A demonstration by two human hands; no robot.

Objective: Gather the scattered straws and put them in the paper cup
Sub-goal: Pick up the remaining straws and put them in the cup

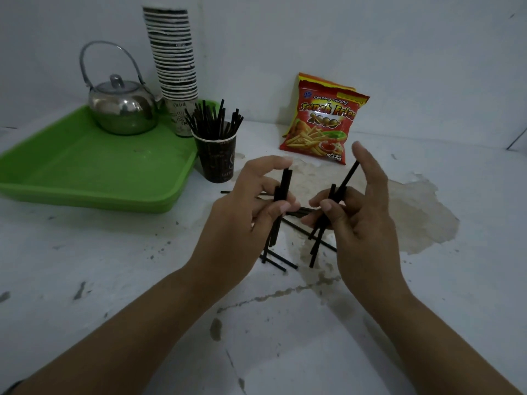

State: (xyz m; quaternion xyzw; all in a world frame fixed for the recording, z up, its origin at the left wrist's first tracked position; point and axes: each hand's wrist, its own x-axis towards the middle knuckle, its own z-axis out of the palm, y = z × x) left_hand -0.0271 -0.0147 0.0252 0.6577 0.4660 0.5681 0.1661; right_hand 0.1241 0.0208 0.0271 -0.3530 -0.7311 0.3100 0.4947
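My left hand [242, 212] grips a small upright bundle of black straws [281, 201] between thumb and fingers. A second bunch of black straws [332, 206], fanned and tilted, is held in my right hand [362, 220]. Both hands hover over the white counter, close together. Under them several loose black straws [281, 259] lie scattered on the counter. A dark paper cup [218, 161] stands upright behind my left hand, with many black straws [214, 121] in it.
A green tray [85, 166] at the left carries a steel kettle [122, 109] and a tall stack of paper cups [175, 58]. A red French fries snack bag [322, 121] leans on the back wall. The counter surface is chipped and stained near the straws.
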